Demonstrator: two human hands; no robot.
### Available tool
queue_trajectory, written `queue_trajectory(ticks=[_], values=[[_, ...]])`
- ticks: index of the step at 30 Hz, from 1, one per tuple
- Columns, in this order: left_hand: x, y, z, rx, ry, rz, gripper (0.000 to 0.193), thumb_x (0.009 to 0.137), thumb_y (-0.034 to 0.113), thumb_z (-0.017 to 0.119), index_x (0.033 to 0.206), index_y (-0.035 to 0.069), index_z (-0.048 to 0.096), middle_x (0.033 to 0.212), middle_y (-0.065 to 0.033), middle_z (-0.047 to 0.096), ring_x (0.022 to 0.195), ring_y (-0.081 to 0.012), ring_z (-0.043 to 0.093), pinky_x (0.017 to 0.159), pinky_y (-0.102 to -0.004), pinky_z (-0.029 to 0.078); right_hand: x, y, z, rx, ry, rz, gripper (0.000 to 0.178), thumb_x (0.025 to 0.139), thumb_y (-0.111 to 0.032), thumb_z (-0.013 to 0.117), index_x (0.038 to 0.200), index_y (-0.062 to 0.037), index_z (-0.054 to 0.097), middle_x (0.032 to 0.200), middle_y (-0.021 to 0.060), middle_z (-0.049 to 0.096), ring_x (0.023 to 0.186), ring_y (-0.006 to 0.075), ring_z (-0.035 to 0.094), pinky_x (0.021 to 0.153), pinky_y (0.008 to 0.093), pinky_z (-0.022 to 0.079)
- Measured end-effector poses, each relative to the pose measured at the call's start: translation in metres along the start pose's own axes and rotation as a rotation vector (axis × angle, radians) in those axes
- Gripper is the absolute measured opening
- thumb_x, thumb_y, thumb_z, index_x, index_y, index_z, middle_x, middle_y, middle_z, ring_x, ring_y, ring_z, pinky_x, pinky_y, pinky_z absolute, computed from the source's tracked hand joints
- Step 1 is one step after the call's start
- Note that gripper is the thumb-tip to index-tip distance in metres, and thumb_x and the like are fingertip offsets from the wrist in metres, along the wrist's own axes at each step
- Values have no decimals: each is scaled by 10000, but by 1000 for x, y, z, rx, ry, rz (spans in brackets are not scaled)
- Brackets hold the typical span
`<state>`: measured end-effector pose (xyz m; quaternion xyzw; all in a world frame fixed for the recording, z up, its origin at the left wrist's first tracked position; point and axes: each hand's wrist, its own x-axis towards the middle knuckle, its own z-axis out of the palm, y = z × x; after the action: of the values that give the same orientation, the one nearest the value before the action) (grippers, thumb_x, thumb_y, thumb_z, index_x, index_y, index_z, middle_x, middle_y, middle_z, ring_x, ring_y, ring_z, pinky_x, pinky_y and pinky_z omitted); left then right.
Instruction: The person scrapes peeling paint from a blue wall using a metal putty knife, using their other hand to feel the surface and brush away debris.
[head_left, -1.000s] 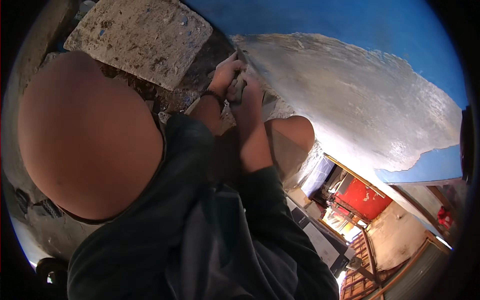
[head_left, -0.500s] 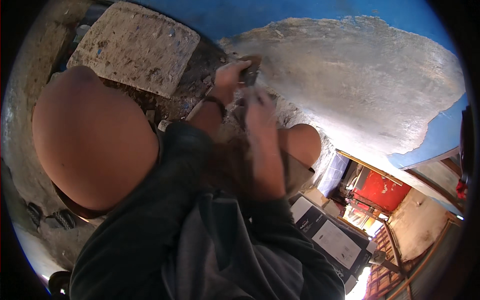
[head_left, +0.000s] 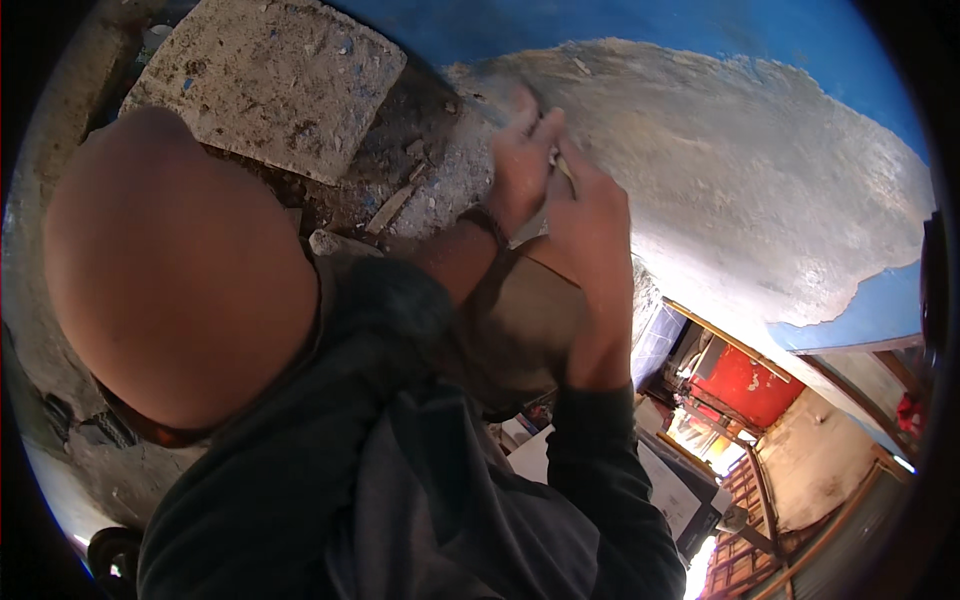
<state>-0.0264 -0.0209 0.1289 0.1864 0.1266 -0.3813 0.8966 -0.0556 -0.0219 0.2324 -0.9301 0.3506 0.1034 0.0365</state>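
Both my hands are close together beside the bare plaster patch (head_left: 720,180) of a blue wall. My left hand (head_left: 518,170), with a dark band on the wrist, is curled with its fingertips near the patch's lower left edge; what it grips is hidden and smeared by motion. Just right of it, my right hand (head_left: 592,215) is closed around a thin, narrow piece (head_left: 563,168) with a pale edge, whose kind I cannot make out. The hands nearly touch, and the fingers partly hide what lies between them.
A pale, debris-strewn square slab (head_left: 270,90) lies at upper left. Broken plaster and dust (head_left: 445,190) cover the ground by the wall's foot. My bare knee (head_left: 180,280) fills the left side. A box (head_left: 680,490) stands at lower right, before a red panel (head_left: 745,385).
Both hands have shifted right, against the plaster patch. The dark flat piece seen earlier in my left hand is now hidden. My right forearm has swung right, and a pale strip of debris shows.
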Motion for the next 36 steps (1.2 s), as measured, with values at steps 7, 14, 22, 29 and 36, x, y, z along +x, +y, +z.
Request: queue_trajectory(ticks=[7, 14, 22, 29, 36], values=[[12, -5, -9, 226, -41, 122, 484, 901, 170, 497, 1223, -163, 357, 785, -71, 531, 708, -97, 454, 614, -262, 437, 0, 1, 11, 71, 81, 42, 393, 800, -103, 465, 1173, -48, 576, 849, 278, 603, 822, 408, 599, 742, 471, 465], [21, 1, -7, 447, -19, 172, 129, 855, 113, 554, 858, -10, 516, 712, 21, 408, 708, -40, 406, 568, -240, 376, 7, 1, 4, 174, 117, -19, 381, 794, -86, 503, 1158, 1, 573, 902, 266, 615, 824, 388, 620, 747, 380, 483], [7, 16, -1, 442, 40, 314, 470, 869, 138, 553, 1260, -96, 440, 1061, -118, 620, 957, -119, 526, 803, -248, 438, -6, 4, -3, 281, 137, -3, 344, 778, -82, 527, 1106, 3, 587, 1008, 253, 603, 964, 390, 586, 839, 397, 467], [-43, 38, 62, 681, -262, 676, 401, 877, 69, 535, 1239, -92, 476, 1272, -215, 511, 1251, -279, 428, 934, -287, 392, -45, 55, -13, 830, 330, -33, 290, 845, -52, 547, 1126, 22, 546, 873, 136, 645, 753, 196, 630, 658, 282, 487], [-34, 84, 71, 832, -148, 1094, 280, 871, 30, 569, 1136, -61, 558, 1064, -148, 630, 1013, -190, 589, 842, -254, 449, -58, 34, 16, 1904, 259, -194, 274, 940, -171, 484, 1181, -40, 466, 714, 46, 536, 504, 76, 473, 407, 195, 352]])
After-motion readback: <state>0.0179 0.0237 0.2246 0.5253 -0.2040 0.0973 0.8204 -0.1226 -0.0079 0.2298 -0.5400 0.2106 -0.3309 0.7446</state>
